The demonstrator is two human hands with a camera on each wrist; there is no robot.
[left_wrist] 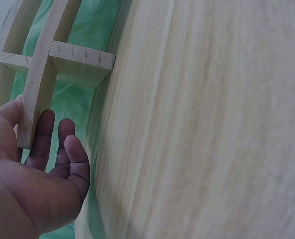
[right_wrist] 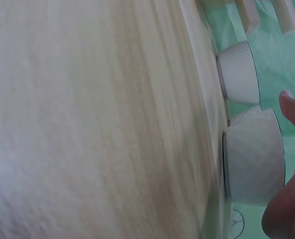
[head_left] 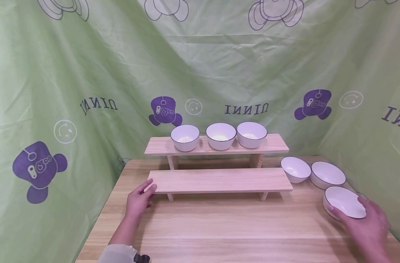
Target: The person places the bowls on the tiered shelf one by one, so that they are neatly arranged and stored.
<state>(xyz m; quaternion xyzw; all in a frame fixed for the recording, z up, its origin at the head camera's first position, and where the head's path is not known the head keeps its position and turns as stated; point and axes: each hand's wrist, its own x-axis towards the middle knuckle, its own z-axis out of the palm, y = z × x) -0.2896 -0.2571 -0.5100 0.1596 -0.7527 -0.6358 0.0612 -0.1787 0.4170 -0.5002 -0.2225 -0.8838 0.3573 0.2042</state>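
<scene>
My left hand (head_left: pixel 138 201) grips the left end of the lower wooden shelf (head_left: pixel 219 181). In the left wrist view its thumb lies on one face of the board (left_wrist: pixel 35 99) and the fingers on the other. At the right, my right hand (head_left: pixel 369 223) is spread over the nearest white bowl (head_left: pixel 343 201), thumb to the left of its dark rim and fingers to the right. In the right wrist view that bowl (right_wrist: pixel 254 157) stands on the table, and the thumb (right_wrist: pixel 293 107) appears apart from the rim. Firm contact is not visible.
Two more white bowls, one beside the shelf (head_left: pixel 295 170) and one farther right (head_left: pixel 328 174), stand behind the nearest bowl. Three bowls (head_left: pixel 221 136) line the upper wooden shelf (head_left: pixel 275 144). Green printed cloth (head_left: pixel 200 73) hangs around the wooden table (head_left: pixel 219 226).
</scene>
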